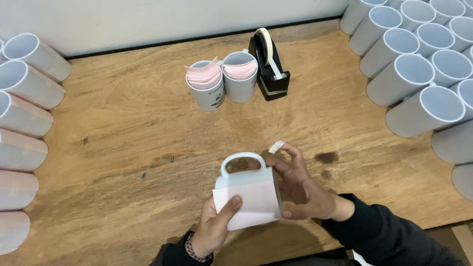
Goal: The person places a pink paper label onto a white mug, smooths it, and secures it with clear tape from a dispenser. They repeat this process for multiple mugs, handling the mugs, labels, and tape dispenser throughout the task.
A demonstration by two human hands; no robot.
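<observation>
The left hand clamps the paper against the mug, thumb on top. The right hand steadies the mug's far side, a tape strip stuck on its fingertip, just above the paper's right edge.

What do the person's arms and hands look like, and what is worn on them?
Both hands are bare, with no gloves and no rings that I can see. The left hand has a dark braided bracelet at the wrist, next to the edge of a dark sleeve. The right hand comes out of a long dark sleeve that reaches the wrist.
</observation>
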